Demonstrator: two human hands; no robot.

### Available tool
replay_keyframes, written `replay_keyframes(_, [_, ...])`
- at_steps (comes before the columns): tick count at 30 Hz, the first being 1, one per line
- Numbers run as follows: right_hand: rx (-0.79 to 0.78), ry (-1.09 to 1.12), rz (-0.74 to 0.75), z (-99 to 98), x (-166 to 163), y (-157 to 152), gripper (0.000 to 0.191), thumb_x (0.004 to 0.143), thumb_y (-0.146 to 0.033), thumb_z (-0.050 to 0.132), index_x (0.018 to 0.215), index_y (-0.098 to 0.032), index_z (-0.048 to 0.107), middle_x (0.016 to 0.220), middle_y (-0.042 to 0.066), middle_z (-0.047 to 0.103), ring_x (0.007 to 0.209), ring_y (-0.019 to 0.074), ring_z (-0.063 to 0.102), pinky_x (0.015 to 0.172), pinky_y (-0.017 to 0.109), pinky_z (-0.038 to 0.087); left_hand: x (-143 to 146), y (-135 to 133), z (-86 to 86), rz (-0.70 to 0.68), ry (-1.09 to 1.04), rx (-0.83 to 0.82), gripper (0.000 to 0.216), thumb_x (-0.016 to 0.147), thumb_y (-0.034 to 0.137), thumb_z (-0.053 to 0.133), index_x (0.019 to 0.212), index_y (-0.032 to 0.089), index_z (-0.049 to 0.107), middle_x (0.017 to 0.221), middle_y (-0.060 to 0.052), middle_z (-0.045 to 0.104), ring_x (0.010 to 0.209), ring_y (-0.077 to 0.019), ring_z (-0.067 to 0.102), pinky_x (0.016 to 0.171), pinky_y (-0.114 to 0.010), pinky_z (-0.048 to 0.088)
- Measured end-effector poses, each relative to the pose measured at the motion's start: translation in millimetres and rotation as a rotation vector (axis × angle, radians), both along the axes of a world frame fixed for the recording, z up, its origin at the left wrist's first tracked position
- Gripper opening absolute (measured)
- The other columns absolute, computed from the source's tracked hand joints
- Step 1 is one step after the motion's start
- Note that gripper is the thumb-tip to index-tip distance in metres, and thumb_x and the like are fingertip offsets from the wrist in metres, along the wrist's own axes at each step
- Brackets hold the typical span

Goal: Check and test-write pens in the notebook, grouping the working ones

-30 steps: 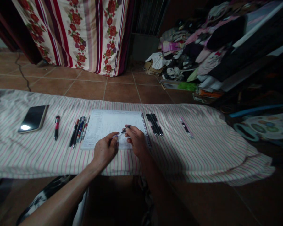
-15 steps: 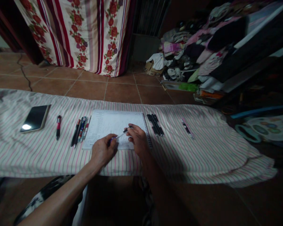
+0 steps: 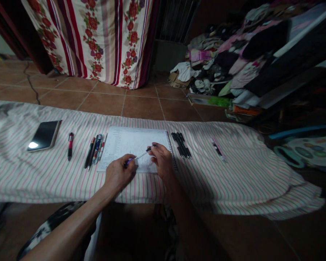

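left hand (image 3: 119, 171): pinching purple end of pen (image 3: 141, 154) | right hand (image 3: 163, 159): pinching its black end | notebook (image 3: 138, 137) beneath

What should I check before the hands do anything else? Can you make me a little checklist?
1. Left hand grips the purple end of the pen: ok.
2. Right hand has the pen's dark end in its fingers: ok.
3. Pen parts firmly joined between the hands: cannot tell; fingers cover both ends.
4. Notebook lies flat beneath the pen: ok.
5. Black pens lie apart from the right hand, right of the notebook: ok.
6. Dark-screened device lies away from both hands, far left: ok.
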State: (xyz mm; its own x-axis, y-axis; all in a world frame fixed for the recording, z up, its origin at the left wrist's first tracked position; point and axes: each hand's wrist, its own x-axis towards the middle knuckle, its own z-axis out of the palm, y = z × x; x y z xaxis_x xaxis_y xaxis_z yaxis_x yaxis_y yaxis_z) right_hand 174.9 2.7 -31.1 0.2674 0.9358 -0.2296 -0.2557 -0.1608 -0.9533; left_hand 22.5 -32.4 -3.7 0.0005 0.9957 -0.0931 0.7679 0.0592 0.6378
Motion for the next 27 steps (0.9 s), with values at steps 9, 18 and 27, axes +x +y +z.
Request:
replay_keyframes(9, [-0.002,-0.004,0.016,1.1,-1.0,-0.5,0.036,0.065,-0.033,0.066,0.096,-0.015,0.057,0.084,0.005,0.068,0.065,0.0110,0.061,0.042,0.016,0.040,-4.1,-0.4,-5.2,0.023,0.096,0.041,0.027,0.081,0.036,0.049,0.100,0.026,0.067,0.079,-0.004,0.071,0.072,-0.0202,0.063,0.063,-0.029,0.039])
replay_keyframes(18, [0.001,0.014,-0.039,0.8,3.0,1.9,0.037,0.062,-0.034,0.068,0.094,-0.016,0.058,0.083,0.005,0.069,0.065,0.0113,0.061,0.043,0.016,0.040,-6.2,-1.9,-1.7,0.022,0.172,0.044,0.028,0.081,0.036,0.049,0.100,0.027,0.067,0.092,-0.004,0.071,0.085,-0.0222,0.065,0.067,-0.029,0.041])
replay_keyframes(27, [-0.011,0.038,-0.094,-1.4,10.1,8.9,0.038,0.059,-0.033,0.070,0.092,-0.017,0.058,0.081,0.004,0.068,0.064,0.0110,0.061,0.043,0.016,0.040,-13.9,-3.6,-4.9,0.042,0.143,0.044,0.028,0.081,0.036,0.049,0.100,0.027,0.067,0.093,-0.003,0.071,0.087,-0.0232,0.065,0.072,-0.031,0.043])
